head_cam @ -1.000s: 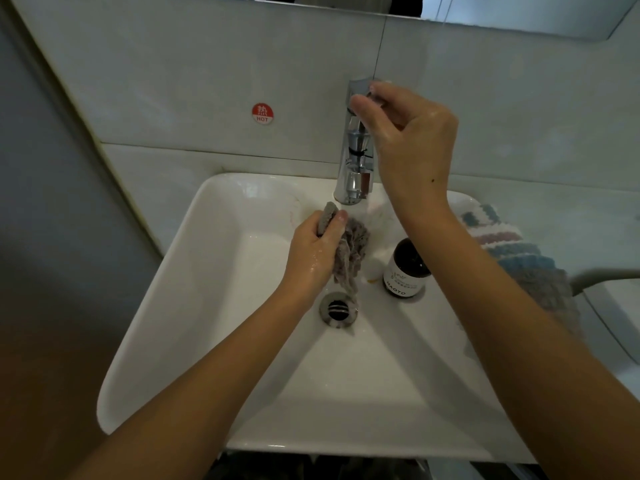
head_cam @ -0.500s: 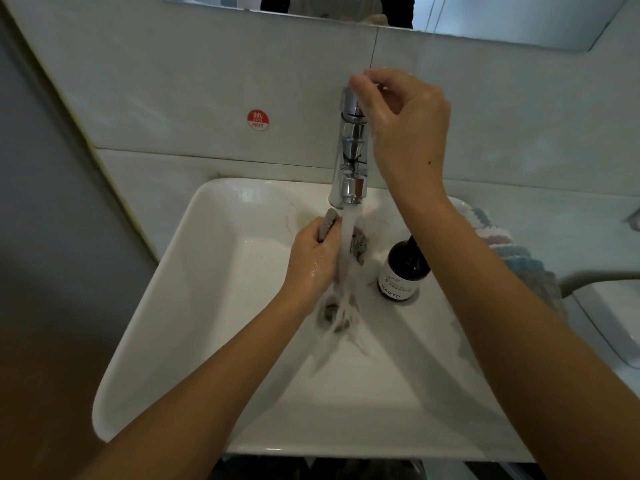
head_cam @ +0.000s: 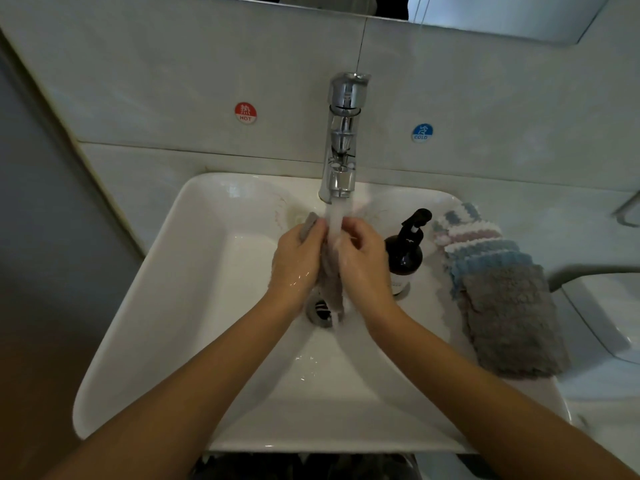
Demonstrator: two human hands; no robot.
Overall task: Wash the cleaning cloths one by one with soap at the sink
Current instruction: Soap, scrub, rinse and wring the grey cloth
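Both hands met under the chrome faucet (head_cam: pixel 343 140), where a stream of water (head_cam: pixel 336 220) ran down onto a grey cleaning cloth (head_cam: pixel 329 275). The left hand (head_cam: pixel 298 258) had its fingers curled round the cloth's upper end, a grey corner sticking up beside the thumb. The right hand (head_cam: pixel 362 261) gripped the same cloth from the other side, fingers bent in toward the water. The cloth hung between the two palms, its lower end trailing directly over the round metal drain (head_cam: pixel 320 311), in front of the faucet. Water shone on the back of the left hand.

To the right of the faucet, inside the white sink (head_cam: pixel 194 289), stood a dark soap pump bottle (head_cam: pixel 405 251), just beside the right hand. Farther right of the faucet, a pile of cloths (head_cam: pixel 498 292) lay over the sink's right rim, a grey one on top and blue, pink and white ones beneath. On the wall tile, a red HOT sticker (head_cam: pixel 246 112) sat left of the faucet and a blue COLD sticker (head_cam: pixel 422 133) right of it.
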